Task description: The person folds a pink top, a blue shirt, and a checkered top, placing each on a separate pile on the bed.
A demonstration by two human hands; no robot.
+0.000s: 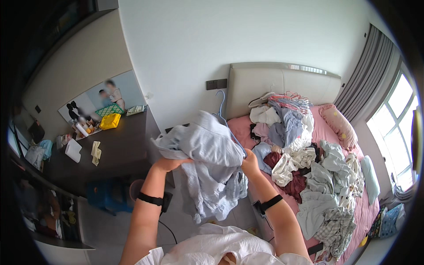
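A light grey-blue shirt hangs bunched in front of me, between my two hands. My left hand is closed on the shirt's left side, with its fingertips partly under the cloth. On the other side, my right hand grips the lower right end of a blue clothes hanger, where cloth lies against the fingers. The hanger's hook points up above the collar, and its right arm slants down outside the shirt. Its left part is hidden behind or inside the fabric.
A pink-sheeted bed at right bears a large heap of clothes and a bunch of hangers. To the left stands a dark desk with a yellow bag and bottles. A blue stool is below it.
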